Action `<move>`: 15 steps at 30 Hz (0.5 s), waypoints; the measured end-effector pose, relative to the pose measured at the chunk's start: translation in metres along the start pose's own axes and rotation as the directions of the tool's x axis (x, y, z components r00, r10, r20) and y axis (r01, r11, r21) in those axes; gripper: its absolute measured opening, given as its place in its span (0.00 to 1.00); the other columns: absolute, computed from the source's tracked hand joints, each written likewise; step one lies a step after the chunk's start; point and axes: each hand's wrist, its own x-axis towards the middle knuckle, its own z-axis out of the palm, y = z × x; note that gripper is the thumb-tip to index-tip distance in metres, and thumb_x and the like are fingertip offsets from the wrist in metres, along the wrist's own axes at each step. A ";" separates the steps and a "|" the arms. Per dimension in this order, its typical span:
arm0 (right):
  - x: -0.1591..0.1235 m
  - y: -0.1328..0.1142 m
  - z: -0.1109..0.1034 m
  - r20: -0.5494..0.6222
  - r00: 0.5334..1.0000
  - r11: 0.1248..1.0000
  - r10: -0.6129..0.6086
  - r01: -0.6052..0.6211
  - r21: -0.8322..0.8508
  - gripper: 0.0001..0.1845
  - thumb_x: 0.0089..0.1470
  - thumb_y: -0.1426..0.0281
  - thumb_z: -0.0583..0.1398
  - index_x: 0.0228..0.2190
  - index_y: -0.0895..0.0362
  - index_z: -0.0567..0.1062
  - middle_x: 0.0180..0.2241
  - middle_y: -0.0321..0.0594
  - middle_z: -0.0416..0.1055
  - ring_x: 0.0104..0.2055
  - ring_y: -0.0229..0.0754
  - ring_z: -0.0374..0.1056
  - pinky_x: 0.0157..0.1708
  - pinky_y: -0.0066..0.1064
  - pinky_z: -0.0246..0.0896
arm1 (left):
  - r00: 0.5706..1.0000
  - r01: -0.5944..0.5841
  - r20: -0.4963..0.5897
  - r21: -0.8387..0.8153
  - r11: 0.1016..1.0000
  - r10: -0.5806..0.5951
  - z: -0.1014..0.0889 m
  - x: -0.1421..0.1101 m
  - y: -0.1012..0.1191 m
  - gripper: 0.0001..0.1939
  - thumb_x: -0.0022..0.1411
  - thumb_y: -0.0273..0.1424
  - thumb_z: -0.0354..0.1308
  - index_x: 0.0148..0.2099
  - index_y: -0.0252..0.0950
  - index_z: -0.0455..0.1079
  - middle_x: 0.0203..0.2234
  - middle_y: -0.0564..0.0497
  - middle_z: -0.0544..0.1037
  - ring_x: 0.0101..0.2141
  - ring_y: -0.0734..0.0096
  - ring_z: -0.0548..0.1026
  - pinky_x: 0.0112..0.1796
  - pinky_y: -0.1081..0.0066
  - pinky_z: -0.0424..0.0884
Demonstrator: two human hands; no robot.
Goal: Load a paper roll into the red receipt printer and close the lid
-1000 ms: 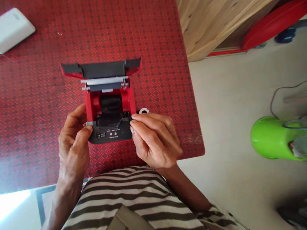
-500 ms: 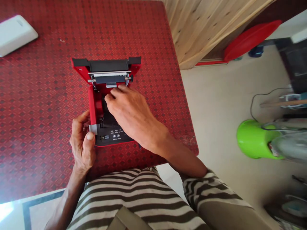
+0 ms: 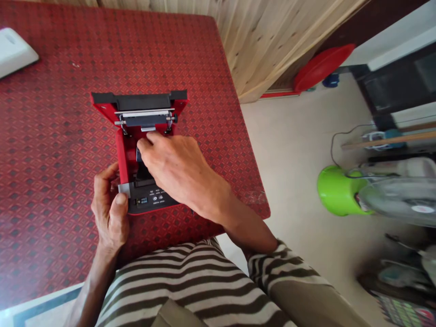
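A small red and black label or receipt printer (image 3: 146, 206) lies on the table with its lid (image 3: 140, 101) raised, showing a dark roller (image 3: 145, 121) across the lid's underside. My left hand (image 3: 109, 204) is wrapped round the printer's near left corner, thumb on the grey piece there. Inside the open compartment is my right hand (image 3: 177, 163), its fingers bent and closed below the lid's hinge. A dark, bluish-edged piece shows beside those fingertips; whether they hold it is hidden by the hand.
The red patterned table (image 3: 61, 145) carries a white box-like object (image 3: 15, 52) at far left. Beyond its right edge, a green bucket (image 3: 335, 190) stands on the floor near a red round object (image 3: 322, 67) and a cable. A wooden panel (image 3: 259, 41) borders the back.
The view has shifted, so the printer sits slightly left and lower. My right fingers have moved a little left within the compartment. My left hand keeps its grip on the corner.
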 end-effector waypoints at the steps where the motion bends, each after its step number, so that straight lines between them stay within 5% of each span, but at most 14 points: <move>1: -0.006 -0.001 -0.005 0.004 1.000 1.000 0.015 -0.015 0.010 0.17 0.72 0.77 0.52 0.47 0.58 0.80 0.42 0.47 0.81 0.37 0.46 0.80 0.32 0.35 0.71 | 1.000 -0.003 -0.005 0.001 1.000 0.003 0.000 0.000 0.000 0.33 0.69 0.55 0.53 0.66 0.39 0.71 0.49 0.47 0.80 0.41 0.61 0.75 0.41 0.61 0.69; 6: -0.049 0.016 -0.025 -0.221 0.975 0.924 0.021 0.065 0.377 0.09 0.68 0.72 0.62 0.48 0.59 0.79 0.46 0.41 0.80 0.35 0.39 0.76 0.30 0.32 0.69 | 1.000 0.009 -0.015 0.025 1.000 -0.008 0.001 0.000 0.002 0.34 0.68 0.55 0.53 0.65 0.38 0.72 0.46 0.47 0.81 0.38 0.62 0.74 0.37 0.62 0.68; 9: -0.069 0.046 -0.027 -0.418 0.866 0.782 0.274 0.052 0.622 0.13 0.61 0.66 0.70 0.47 0.54 0.80 0.43 0.35 0.81 0.25 0.32 0.66 0.23 0.30 0.65 | 0.999 0.019 -0.026 0.037 0.999 -0.018 0.001 0.000 0.002 0.34 0.68 0.55 0.53 0.65 0.38 0.73 0.44 0.46 0.82 0.36 0.61 0.73 0.36 0.60 0.67; 12: -0.065 0.079 -0.006 -0.481 0.693 0.632 0.537 0.047 0.773 0.14 0.56 0.64 0.73 0.43 0.50 0.80 0.38 0.34 0.77 0.29 0.35 0.66 0.26 0.30 0.64 | 0.999 0.018 -0.043 0.036 0.999 -0.017 0.001 0.001 0.000 0.35 0.67 0.55 0.52 0.65 0.38 0.73 0.46 0.45 0.81 0.40 0.57 0.75 0.39 0.57 0.68; 15: -0.043 0.104 0.035 -0.459 0.659 0.499 0.596 0.144 0.855 0.12 0.55 0.66 0.71 0.39 0.51 0.77 0.36 0.32 0.75 0.29 0.36 0.68 0.30 0.31 0.67 | 0.999 0.031 -0.035 0.034 0.999 -0.030 0.000 0.000 -0.002 0.32 0.67 0.53 0.52 0.65 0.43 0.73 0.46 0.46 0.80 0.41 0.55 0.74 0.41 0.54 0.68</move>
